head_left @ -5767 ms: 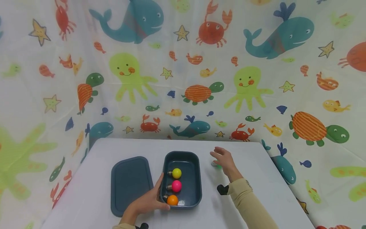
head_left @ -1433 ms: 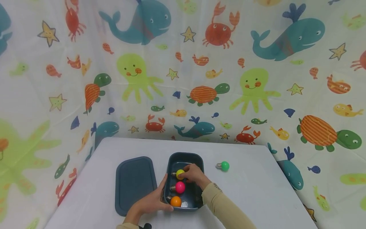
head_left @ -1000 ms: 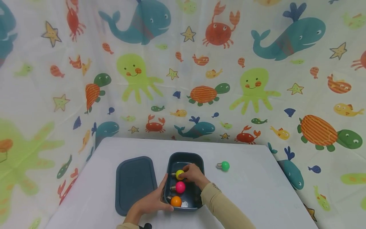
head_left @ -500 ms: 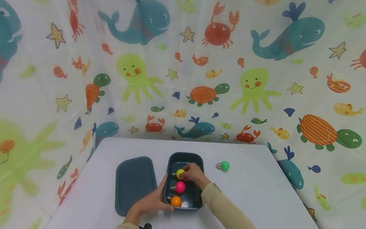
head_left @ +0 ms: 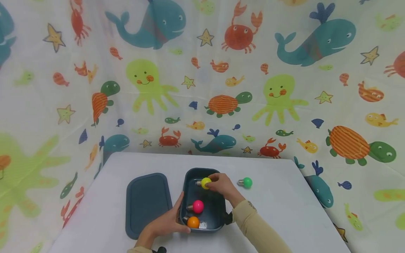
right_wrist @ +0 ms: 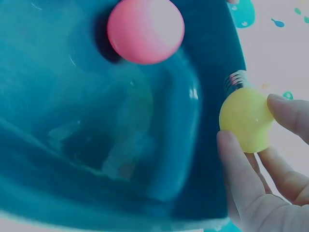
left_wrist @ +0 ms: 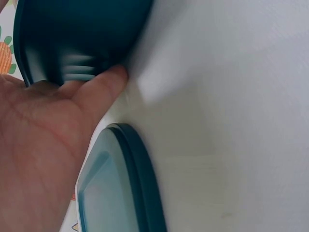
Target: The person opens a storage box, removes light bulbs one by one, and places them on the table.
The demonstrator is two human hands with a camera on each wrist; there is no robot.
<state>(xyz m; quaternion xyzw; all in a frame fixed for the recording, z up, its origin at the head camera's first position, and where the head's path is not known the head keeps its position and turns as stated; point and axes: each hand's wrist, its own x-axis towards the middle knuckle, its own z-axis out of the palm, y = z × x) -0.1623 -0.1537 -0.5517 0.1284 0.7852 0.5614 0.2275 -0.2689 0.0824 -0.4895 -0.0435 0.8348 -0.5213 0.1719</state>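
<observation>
My right hand (head_left: 224, 186) pinches a yellow light bulb (head_left: 206, 183) by its round globe, over the far part of a dark blue plastic box (head_left: 213, 202). The bulb's metal screw base points left; in the right wrist view the yellow globe (right_wrist: 246, 118) sits between thumb and fingertips beside the box wall. Inside the box lie a pink bulb (head_left: 198, 206) and, at the near left corner, an orange bulb (head_left: 193, 222). My left hand (head_left: 164, 223) rests on the outside of that corner, fingers extended along the left wall and thumb along the front.
A flat dark blue lid (head_left: 148, 207) lies on the white table (head_left: 269, 211) left of the box, partly behind the left hand. To the right of the box is a green bulb (head_left: 247, 182). A curtain (head_left: 196, 45) with printed sea animals hangs behind the table.
Earlier the right hand was near the green bulb, then at the yellow bulb in the box. Now the yellow bulb has moved up and rightward with it. The left hand stays put.
</observation>
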